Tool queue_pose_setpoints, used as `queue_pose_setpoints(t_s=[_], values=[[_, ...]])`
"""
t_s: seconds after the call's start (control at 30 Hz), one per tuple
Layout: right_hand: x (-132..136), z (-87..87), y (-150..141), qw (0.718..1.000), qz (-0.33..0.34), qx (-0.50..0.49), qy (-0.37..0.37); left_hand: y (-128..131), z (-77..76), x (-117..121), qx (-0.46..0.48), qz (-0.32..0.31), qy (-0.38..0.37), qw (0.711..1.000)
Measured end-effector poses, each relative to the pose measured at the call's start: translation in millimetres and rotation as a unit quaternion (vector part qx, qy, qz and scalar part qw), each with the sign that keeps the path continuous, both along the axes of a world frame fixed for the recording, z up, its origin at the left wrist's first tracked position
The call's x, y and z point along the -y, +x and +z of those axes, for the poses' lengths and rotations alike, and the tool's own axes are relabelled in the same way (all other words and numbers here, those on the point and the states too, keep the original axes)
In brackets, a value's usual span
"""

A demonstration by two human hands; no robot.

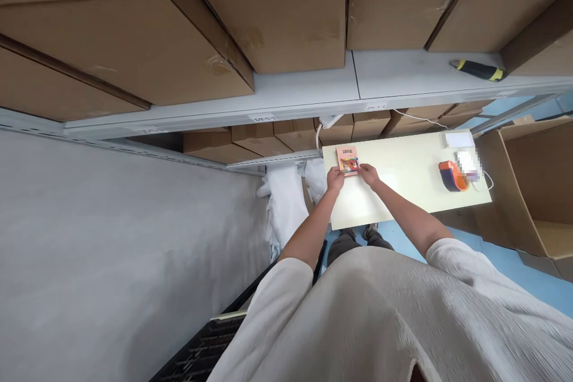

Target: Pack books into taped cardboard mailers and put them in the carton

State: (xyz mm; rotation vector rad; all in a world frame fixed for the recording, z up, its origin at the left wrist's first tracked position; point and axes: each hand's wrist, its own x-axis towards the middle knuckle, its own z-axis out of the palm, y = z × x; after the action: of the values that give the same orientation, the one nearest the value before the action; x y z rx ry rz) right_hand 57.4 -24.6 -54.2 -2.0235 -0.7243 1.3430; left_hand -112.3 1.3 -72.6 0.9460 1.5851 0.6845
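Note:
A small flat pink pack point(348, 161) with dark lettering and a colourful picture is held over the left end of the pale table point(398, 161). I cannot tell whether it is a box or a booklet. My left hand point(335, 178) is closed on its lower left corner. On the opposite lower corner, my right hand point(369, 174) grips the edge with its fingers. The printed side faces up toward me, and the fingertips beneath it are hidden.
An orange and purple curved object point(452, 176) and a white box point(459, 139) lie at the table's right. An open carton point(528, 191) stands beyond. Ahead, a shelf point(308, 86) holds cartons and a black-yellow utility knife point(478, 70). White sheeting point(286, 197) hangs left of the table.

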Motion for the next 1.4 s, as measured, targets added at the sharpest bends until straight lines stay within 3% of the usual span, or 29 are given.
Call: queue_pose_setpoints(t_s=[0.17, 0.33, 0.47, 0.77, 0.93, 1.07, 1.23, 1.4], values=[[39, 8.2, 23, 1.0, 0.023, 0.007, 0.012, 18, 16.7, 49, 0.03, -0.05, -0.063, 0.996], [91, 10.5, 51, 0.988, 0.096, 0.107, -0.049, 35, 21.9, 100, -0.078, -0.14, -0.072, 0.984], [115, 7.3, 71, 0.982, 0.129, 0.122, -0.067, 47, 20.1, 123, -0.142, -0.169, -0.094, 0.971], [136, -9.1, 121, 0.97, 0.028, 0.226, -0.081, 52, 17.8, 135, -0.222, -0.201, -0.09, 0.95], [136, -16.0, 122, 0.968, 0.024, 0.228, -0.098, 53, 19.0, 141, -0.251, -0.193, -0.087, 0.945], [135, -16.2, 118, 0.966, 0.023, 0.237, -0.104, 52, 22.8, 149, -0.268, -0.177, -0.019, 0.947], [134, -9.9, 116, 0.974, 0.026, 0.205, -0.096, 48, 31.1, 158, -0.228, -0.289, 0.119, 0.922], [127, 3.6, 98, 0.988, 0.004, 0.139, -0.063, 46, 33.7, 159, -0.227, -0.339, 0.114, 0.906]])
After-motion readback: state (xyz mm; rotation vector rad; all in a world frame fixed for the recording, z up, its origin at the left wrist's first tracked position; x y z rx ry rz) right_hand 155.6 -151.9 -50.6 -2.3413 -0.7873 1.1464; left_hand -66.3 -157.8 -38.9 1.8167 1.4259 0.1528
